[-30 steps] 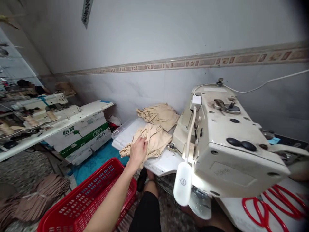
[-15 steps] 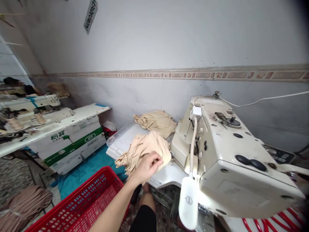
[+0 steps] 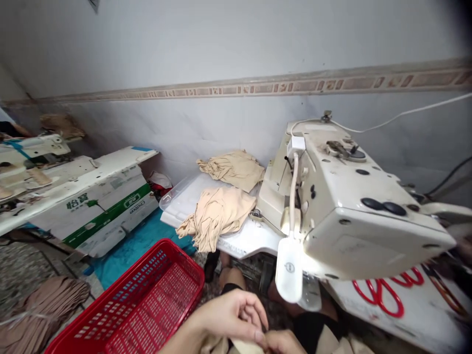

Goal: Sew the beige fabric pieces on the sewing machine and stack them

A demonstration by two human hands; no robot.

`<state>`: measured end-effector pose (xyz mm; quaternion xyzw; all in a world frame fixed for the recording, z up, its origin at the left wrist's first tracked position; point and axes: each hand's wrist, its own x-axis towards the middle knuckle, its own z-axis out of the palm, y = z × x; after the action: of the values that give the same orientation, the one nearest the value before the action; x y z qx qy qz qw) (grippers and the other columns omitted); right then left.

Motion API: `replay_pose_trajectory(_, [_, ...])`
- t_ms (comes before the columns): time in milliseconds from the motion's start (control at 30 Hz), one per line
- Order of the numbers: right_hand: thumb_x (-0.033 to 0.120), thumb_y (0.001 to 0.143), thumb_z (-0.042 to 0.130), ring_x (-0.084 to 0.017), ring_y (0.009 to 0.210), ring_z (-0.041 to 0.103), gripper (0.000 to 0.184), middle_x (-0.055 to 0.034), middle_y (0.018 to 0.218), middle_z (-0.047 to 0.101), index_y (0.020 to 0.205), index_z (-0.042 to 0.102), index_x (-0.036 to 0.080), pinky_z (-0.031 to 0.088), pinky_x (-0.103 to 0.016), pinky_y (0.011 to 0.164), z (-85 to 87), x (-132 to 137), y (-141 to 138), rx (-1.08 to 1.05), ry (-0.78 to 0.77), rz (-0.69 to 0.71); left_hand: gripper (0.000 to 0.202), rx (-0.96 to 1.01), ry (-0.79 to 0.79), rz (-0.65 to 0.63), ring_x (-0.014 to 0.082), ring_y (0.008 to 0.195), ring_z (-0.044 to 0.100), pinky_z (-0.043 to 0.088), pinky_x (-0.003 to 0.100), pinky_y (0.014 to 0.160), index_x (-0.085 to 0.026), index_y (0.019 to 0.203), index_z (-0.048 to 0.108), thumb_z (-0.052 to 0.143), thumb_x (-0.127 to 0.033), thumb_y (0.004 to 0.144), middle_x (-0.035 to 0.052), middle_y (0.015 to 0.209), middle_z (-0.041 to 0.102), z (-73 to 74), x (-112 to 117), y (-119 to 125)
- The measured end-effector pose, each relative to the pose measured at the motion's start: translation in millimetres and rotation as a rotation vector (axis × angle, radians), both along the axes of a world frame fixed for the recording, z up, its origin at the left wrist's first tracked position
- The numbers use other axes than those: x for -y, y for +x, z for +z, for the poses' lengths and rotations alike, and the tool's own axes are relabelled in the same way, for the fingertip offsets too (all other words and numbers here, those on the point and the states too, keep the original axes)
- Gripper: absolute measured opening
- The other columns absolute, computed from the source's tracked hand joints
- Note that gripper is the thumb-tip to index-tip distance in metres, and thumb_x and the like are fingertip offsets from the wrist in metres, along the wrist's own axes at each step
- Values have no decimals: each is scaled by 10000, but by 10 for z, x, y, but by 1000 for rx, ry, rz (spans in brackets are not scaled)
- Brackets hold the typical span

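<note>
My left hand (image 3: pixel 230 314) is low in the view, near my lap, fingers curled and pinching a beige fabric piece (image 3: pixel 241 348). My right hand (image 3: pixel 283 341) meets it at the bottom edge. Only its knuckles show, and it seems closed on the same piece. A stack of beige fabric pieces (image 3: pixel 217 214) lies on the white table edge (image 3: pixel 250 241), left of the cream sewing machine (image 3: pixel 350 196). A second beige stack (image 3: pixel 234 169) sits behind it by the wall.
A red plastic basket (image 3: pixel 140 305) stands on the floor at my left. The machine's white lamp (image 3: pixel 289 268) hangs over the table front. Red scissors (image 3: pixel 379 292) lie to the right. A cardboard box (image 3: pixel 106 206), another sewing machine (image 3: pixel 33 147) and brown fabric bundles (image 3: pixel 44 305) are further left.
My left hand left the front beige stack on the table and came down to my lap with one piece. My right hand has joined it. The view shifted slightly.
</note>
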<state>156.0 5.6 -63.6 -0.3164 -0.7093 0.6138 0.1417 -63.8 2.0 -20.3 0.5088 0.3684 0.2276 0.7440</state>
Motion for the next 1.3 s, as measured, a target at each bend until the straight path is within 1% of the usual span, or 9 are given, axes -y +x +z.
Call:
replay_pose_trajectory(133, [618,578,761,-250,496,525,267,19,498,470,498,653,387,304,-387,478,220,66,217,3,111,-261,634,-44,80,-172,141,720,591,457,230,629,-192,1032,725,979,-459,517,16,846,655,68,-147,-341])
replay_pose_trajectory(233, [583,773,698,-221,575,512,329,-7,591,537,618,729,295,378,-375,533,469,13,535,-91,102,-392,532,-61,131,-159,148,802,591,458,218,679,-167,1027,698,955,-355,601,29,934,640,93,-183,-531])
replay_pose_trajectory(367, [553,826,731,-162,573,480,428,-22,591,576,657,744,161,374,-305,545,466,-15,765,-161,-89,-567,371,-67,183,19,157,799,611,484,231,697,-155,1082,665,818,-329,792,57,950,632,164,-189,-424])
replay_pose_trajectory(500, [502,772,811,-149,576,513,356,-28,641,644,751,766,150,383,-271,546,427,-12,829,-309,-265,-684,252,-234,576,284,260,1078,619,508,352,944,-181,1116,692,687,-265,879,124,1165,628,208,-237,-85])
replay_pose_trajectory(667, [436,800,797,-146,606,518,292,-23,699,630,758,739,152,369,-268,568,578,-6,931,-455,-287,-524,184,-399,792,203,260,1036,637,502,356,934,-196,1035,727,571,-255,958,119,1085,676,57,-221,258])
replay_pose_trajectory(900, [384,802,787,-155,627,485,295,-17,674,561,675,655,153,377,-299,605,488,-37,1122,-600,-201,-352,382,130,113,-95,171,740,655,499,242,621,-140,1117,631,672,-467,923,119,999,696,-104,3,429])
replay_pose_trajectory(1033, [367,798,797,-142,594,445,308,2,632,515,650,622,160,349,-291,579,404,-142,1253,-633,-161,-345,340,17,151,-144,142,679,582,430,226,599,-112,898,733,782,-444,843,66,783,661,8,23,408])
replay_pose_trajectory(1167, [407,855,757,-138,586,450,340,3,609,523,650,655,155,352,-287,575,383,-232,1284,-563,-69,-317,377,255,164,-50,163,637,555,461,291,620,-138,706,693,821,-487,771,61,666,631,249,-50,267])
replay_pose_trajectory(1300, [439,687,903,-137,662,532,361,-29,784,641,819,757,136,398,-246,569,359,-118,995,-285,-7,-53,307,118,212,-34,160,645,566,463,276,612,-130,747,704,807,-413,804,64,694,642,567,-147,248])
